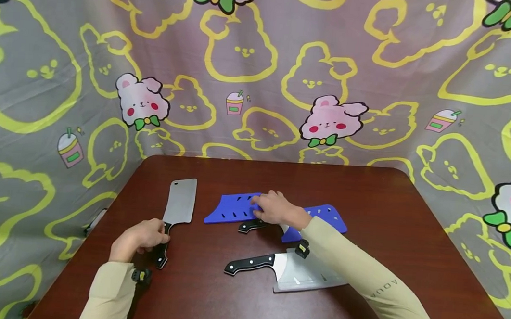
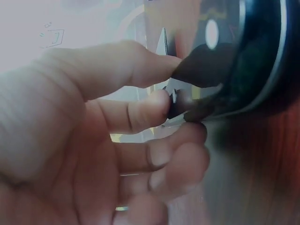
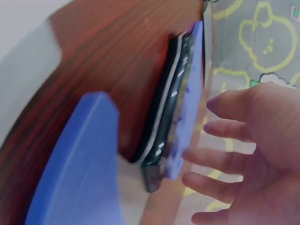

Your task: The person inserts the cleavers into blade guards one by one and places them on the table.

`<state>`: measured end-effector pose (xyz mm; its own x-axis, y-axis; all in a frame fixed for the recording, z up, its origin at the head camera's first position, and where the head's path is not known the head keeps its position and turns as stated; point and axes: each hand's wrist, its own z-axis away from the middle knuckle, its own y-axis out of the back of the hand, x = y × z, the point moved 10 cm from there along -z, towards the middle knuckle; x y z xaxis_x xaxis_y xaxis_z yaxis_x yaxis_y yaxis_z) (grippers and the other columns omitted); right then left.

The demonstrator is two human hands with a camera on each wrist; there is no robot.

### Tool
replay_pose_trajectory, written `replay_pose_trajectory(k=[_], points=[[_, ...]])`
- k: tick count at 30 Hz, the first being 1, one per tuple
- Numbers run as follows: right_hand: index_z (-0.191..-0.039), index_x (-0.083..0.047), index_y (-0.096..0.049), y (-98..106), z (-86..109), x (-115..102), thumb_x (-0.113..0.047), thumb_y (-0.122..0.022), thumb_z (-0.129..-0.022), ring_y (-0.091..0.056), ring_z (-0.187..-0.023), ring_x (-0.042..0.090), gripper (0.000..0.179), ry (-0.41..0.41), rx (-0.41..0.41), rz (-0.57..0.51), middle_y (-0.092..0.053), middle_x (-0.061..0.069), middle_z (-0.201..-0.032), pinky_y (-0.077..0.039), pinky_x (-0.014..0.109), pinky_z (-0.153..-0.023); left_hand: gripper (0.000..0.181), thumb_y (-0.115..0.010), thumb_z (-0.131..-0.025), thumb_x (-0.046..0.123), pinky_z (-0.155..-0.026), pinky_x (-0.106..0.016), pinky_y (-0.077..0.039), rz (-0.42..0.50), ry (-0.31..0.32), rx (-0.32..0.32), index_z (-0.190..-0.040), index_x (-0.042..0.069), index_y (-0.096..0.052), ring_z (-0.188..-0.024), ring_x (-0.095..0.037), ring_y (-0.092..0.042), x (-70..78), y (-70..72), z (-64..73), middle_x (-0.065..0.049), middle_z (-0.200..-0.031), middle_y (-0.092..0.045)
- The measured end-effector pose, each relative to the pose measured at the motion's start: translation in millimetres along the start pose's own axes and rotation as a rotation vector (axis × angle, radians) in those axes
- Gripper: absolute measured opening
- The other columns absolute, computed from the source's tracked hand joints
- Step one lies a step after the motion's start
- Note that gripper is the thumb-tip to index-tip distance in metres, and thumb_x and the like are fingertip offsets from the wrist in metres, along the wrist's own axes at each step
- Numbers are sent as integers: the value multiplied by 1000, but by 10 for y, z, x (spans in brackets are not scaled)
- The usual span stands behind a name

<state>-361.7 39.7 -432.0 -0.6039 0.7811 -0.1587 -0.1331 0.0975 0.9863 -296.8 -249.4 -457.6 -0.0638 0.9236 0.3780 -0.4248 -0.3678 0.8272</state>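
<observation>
My left hand (image 1: 144, 238) pinches the black handle of a cleaver (image 1: 181, 201) at the table's left; its bare blade points away from me. In the left wrist view, thumb and fingertips meet the dark handle, which is blurred. My right hand (image 1: 279, 210) is over a blue blade guard (image 1: 231, 209), fingers apart and loosely bent, and grips nothing visible. Just below that hand lies a black knife handle (image 3: 164, 108); its blade runs into a second blue guard (image 1: 328, 217), partly hidden by my forearm.
Nearer me, a large cleaver (image 1: 293, 272) lies with its black handle to the left, its blade partly under my right sleeve. The brown table (image 1: 196, 296) meets a patterned cloth (image 1: 256, 145) at the back and sides.
</observation>
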Motion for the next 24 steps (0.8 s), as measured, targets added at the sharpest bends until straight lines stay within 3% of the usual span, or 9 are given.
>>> replay_pose_trajectory(k=[5,9,14,19,24], points=[[-147,-16,-42,-147,-45,190,-38,-63,-95,-42,-133,40,60,-70,-79,-85,-44,16,-149,-35,60,-106,38,-73,-88,33,-50,-33,-47,-3,61,27,-82,3,-52,-55,-21,-56,-67,2,23,-9,-68,-55],[-154,-16,-29,-268,-73,329,-47,-63,-93,-27,-146,40,76,-121,-156,-162,-29,13,-160,-27,61,-114,40,-74,-87,35,-50,-33,-48,-13,100,27,-81,1,-53,-55,-23,-59,-109,-8,43,-10,-67,-56],[-153,-15,-32,-256,-89,414,-51,-68,-88,-33,-142,36,83,-135,-143,-184,-36,9,-157,-34,54,-112,30,-69,-91,25,-51,-34,-49,-31,104,22,-86,1,-52,-58,-24,-57,-106,10,58,-12,-70,-55],[-152,-13,-34,-217,-116,378,-53,-74,-82,-33,-134,38,89,-108,-132,-152,-37,16,-152,-39,55,-105,27,-67,-91,20,-53,-35,-49,-5,111,21,-94,0,-49,-63,-25,-56,-124,20,72,-13,-74,-52],[-152,-10,-33,-211,-119,384,-56,-78,-76,-35,-125,34,100,-146,-153,-117,-40,20,-143,-44,48,-98,28,-67,-90,19,-54,-37,-51,16,104,30,-97,-1,-47,-67,-26,-56,-141,29,56,-14,-77,-53]])
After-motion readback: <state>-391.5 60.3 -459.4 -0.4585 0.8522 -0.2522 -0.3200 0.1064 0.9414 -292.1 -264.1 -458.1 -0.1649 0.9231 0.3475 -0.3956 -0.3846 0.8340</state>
